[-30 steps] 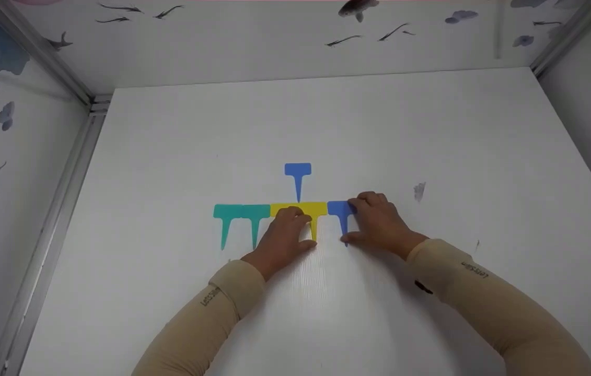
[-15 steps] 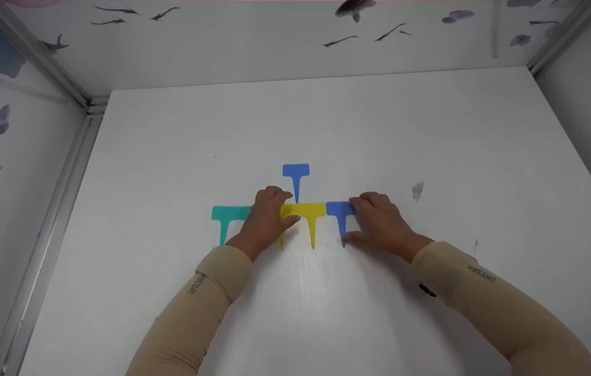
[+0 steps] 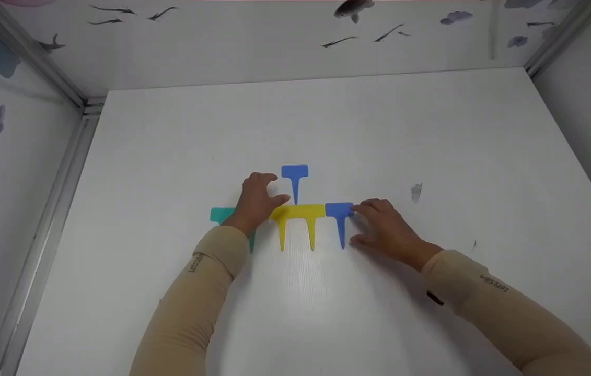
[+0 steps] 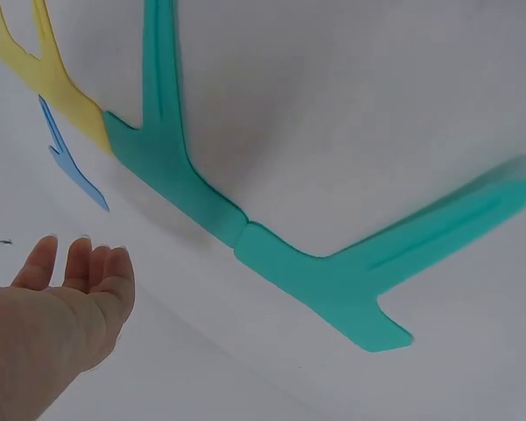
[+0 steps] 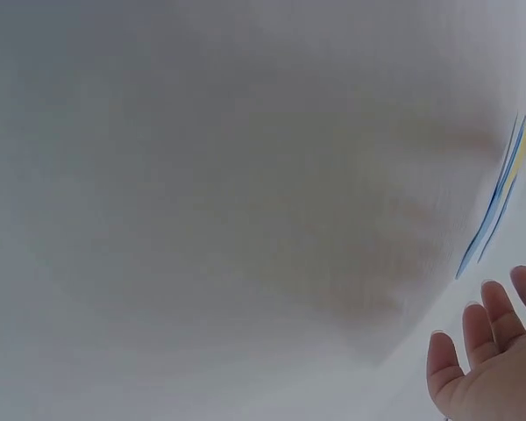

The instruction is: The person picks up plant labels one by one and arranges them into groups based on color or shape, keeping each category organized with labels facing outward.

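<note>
T-shaped plastic plant labels lie in a row on the white table: two teal labels (image 4: 175,180), two yellow labels (image 3: 310,211) and a blue label (image 3: 339,210) at the right end. Another blue label (image 3: 295,171) lies above the row, its tip close to the yellow ones. My left hand (image 3: 256,203) is over the teal part of the row and hides some of it in the head view; thumb and fingers are spread apart, holding nothing. Beside the right-end blue label is my right hand (image 3: 392,230), fingers loosely bent, fingertips at its edge; whether they touch it I cannot tell.
White walls with painted fish (image 3: 354,9) and plant motifs enclose the table on the back, left and right. A metal rail (image 3: 55,224) runs along the left edge. There is a grey smudge (image 3: 416,192) on the tabletop right of the labels.
My left hand has moved left and away from me, from the yellow labels to over the teal ones, uncovering the yellow pair. My right hand has drawn slightly right, off the blue label.
</note>
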{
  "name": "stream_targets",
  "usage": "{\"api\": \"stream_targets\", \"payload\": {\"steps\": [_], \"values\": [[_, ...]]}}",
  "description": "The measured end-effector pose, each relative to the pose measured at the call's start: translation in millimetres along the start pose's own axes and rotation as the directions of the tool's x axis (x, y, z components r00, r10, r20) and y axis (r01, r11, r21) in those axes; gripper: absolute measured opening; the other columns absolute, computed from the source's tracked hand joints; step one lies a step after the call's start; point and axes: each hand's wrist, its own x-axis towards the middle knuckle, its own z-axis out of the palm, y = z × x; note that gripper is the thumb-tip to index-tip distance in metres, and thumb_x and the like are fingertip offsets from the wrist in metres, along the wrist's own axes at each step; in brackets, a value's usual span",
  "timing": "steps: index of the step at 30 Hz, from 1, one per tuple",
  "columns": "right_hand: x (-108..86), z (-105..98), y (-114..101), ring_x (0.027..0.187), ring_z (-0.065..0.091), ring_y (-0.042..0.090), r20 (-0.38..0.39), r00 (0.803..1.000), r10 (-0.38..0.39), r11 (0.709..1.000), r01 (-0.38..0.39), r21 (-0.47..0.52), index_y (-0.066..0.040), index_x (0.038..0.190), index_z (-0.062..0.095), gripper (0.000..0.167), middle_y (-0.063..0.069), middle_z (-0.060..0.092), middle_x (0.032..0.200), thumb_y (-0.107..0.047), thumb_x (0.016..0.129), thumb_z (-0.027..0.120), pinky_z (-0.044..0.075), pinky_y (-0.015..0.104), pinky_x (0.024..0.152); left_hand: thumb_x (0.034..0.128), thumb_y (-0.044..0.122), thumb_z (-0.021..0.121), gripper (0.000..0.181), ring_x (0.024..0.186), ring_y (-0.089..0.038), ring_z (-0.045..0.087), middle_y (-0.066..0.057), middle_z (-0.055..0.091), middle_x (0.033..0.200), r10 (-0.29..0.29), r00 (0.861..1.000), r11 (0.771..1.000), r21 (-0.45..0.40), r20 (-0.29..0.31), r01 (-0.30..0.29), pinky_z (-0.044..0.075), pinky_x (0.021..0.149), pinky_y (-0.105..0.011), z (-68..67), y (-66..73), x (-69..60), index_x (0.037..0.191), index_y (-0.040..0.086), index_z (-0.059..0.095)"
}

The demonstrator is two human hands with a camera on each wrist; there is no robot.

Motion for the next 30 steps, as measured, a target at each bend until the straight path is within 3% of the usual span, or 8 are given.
{"api": "stream_targets", "payload": {"steps": [14, 24, 30], "values": [[-16.1, 5, -4, 0.130, 0.042, 0.030, -0.030, 0.999, -0.029, 1.000, 0.029, -0.002, -0.012, 0.136, 0.053, 0.061, 0.011, 0.050, 0.136, -0.028, 0.083, 0.077, 0.039, 0.044, 0.106, 0.0904, 0.027, 0.068, 0.064, 0.134, -0.023, 0.032, -0.010, 0.033, 0.149, -0.026, 1.000, 1.000, -0.001, 0.005, 0.026, 0.027, 0.115, -0.035, -5.1, 7.0, 27.1, 0.145, 0.011, 0.039], [-23.8, 11, -8, 0.131, 0.042, 0.027, -0.017, 0.997, -0.069, 0.992, 0.067, -0.109, -0.014, 0.138, 0.052, 0.061, 0.007, 0.048, 0.141, -0.030, 0.084, 0.075, 0.038, 0.044, 0.108, 0.0880, 0.027, 0.071, 0.067, 0.132, -0.024, 0.032, -0.012, 0.034, 0.147, -0.026, 0.999, 1.000, 0.015, 0.027, 0.026, 0.026, 0.115, -0.035, -3.7, 5.3, 43.3, 0.144, 0.008, 0.040], [-25.4, 14, -10, 0.130, 0.043, 0.025, -0.026, 0.994, -0.102, 0.981, 0.096, -0.169, -0.016, 0.137, 0.052, 0.059, 0.006, 0.050, 0.139, -0.032, 0.084, 0.075, 0.038, 0.044, 0.107, 0.0857, 0.026, 0.074, 0.070, 0.131, -0.025, 0.031, -0.013, 0.036, 0.144, 0.012, 1.000, 1.000, 0.028, 0.029, -0.013, 0.026, 0.115, -0.034, -1.9, 6.4, 49.2, 0.144, 0.006, 0.040]]}}
